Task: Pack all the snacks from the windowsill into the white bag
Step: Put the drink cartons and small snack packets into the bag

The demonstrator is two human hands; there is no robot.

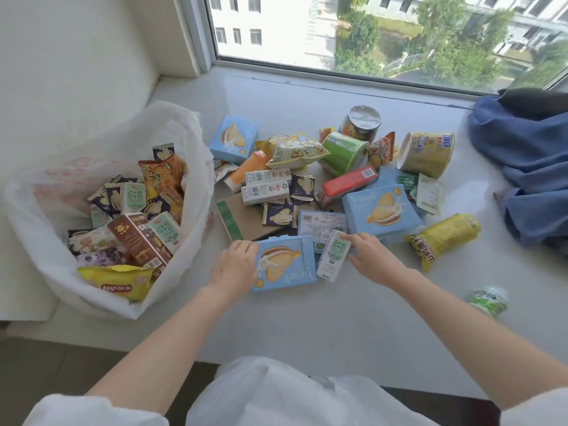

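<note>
The white bag [190, 241] stands open at the left of the windowsill [307, 318], with several snacks inside, a yellow chip packet [123, 282] in front. A heap of snacks lies in the middle of the sill. My left hand [236, 265] grips the left edge of a light blue biscuit box [285, 265] at the heap's near side. My right hand [368, 256] holds a small white and green milk carton [330, 258] just right of that box. Behind them lie more blue boxes [381, 209], two milk cartons [266, 187], a green tub [342, 152] and a yellow tub [427, 153].
Blue cloth [528, 167] is piled at the right end of the sill. A yellow packet [442, 238] lies right of the heap, and a small green and white cup [488, 299] sits near the sill's front edge at right. The window frame [338, 73] runs along the back.
</note>
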